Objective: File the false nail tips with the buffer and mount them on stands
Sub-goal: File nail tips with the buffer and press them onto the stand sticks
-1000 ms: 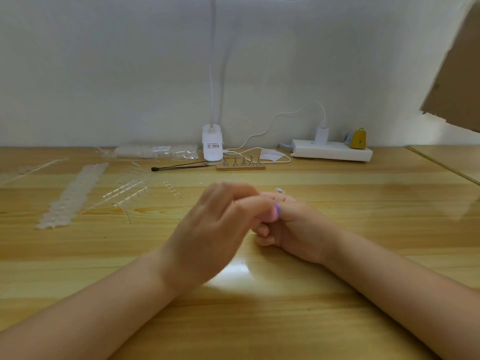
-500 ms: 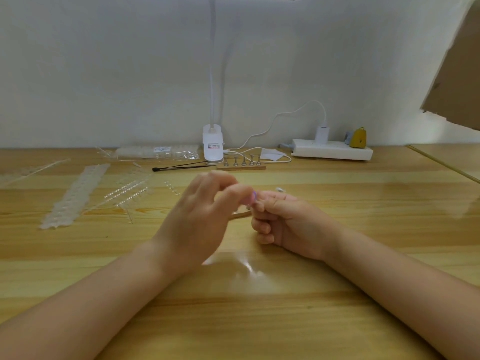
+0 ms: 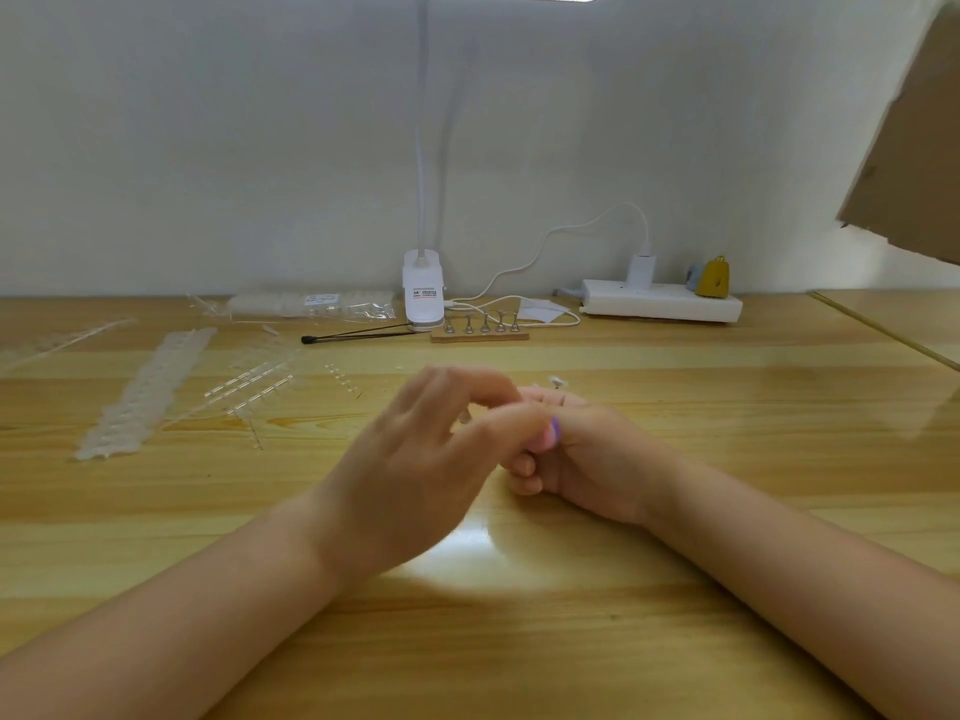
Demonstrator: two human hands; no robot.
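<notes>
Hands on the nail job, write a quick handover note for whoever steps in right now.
Left hand: fingers curled, pinching something small against the buffer; blurred, so the nail tip itself can't be made out.
Right hand: gripping the purple buffer, resting on the table.
Stand rack: at the back by the lamp clip, five pegs, none visibly carrying a tip.
Tip strips: spread out to the left.
Done: nothing visibly mounted.
Left: finish filing, mount tips on the pegs.
</notes>
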